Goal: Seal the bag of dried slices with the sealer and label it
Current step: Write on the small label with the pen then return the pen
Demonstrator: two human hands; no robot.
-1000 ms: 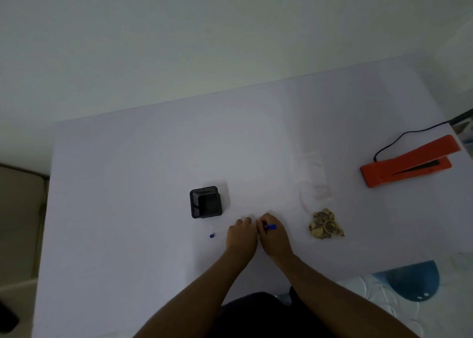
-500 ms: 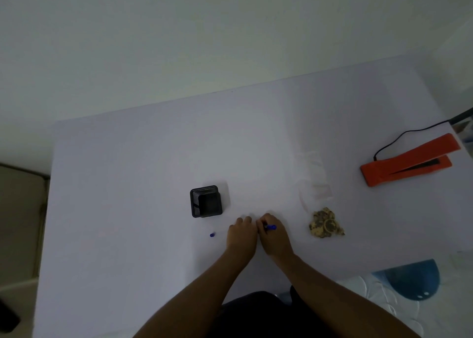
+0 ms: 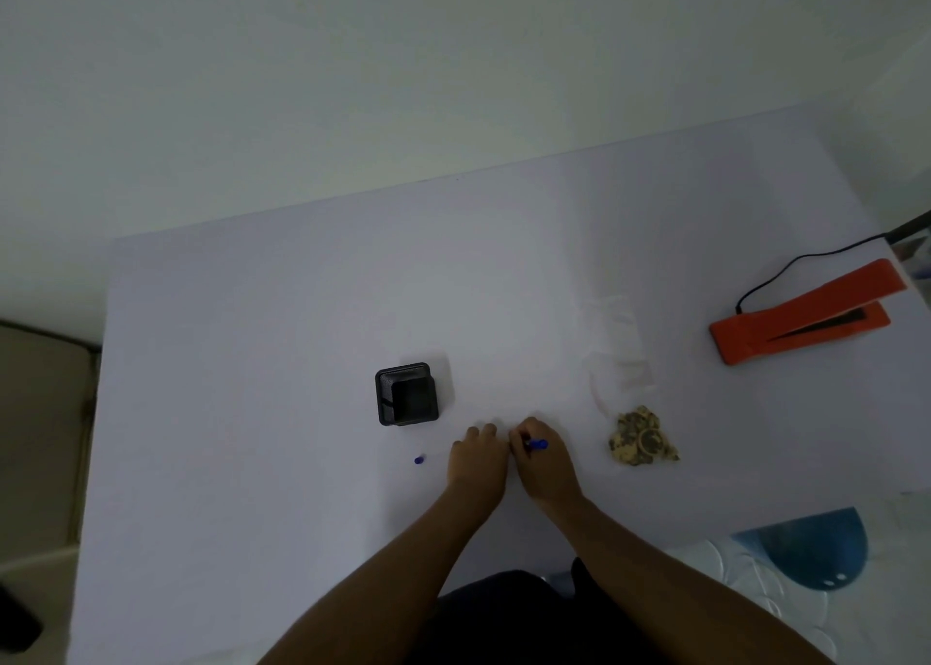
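No legible text, label, brand, number or sign anywhere in view. The sealer [image 3: 801, 319] near the tabletop's right edge shows plain orange surfaces, no readable marking. The black box [image 3: 407, 401] at mid-tabletop bears none. The spot under the pen [image 3: 537, 444] is too small and too pale to show any writing.

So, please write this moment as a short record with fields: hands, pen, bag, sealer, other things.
right hand: grips the blue pen, tip down at the table
left hand: rests on the table beside it, fingers flat
pen cap: lies apart, left of the hands
bag of dried slices: lies right of the hands, untouched
sealer: orange, far right, arm raised
black holder: behind the hands
label: not discernible
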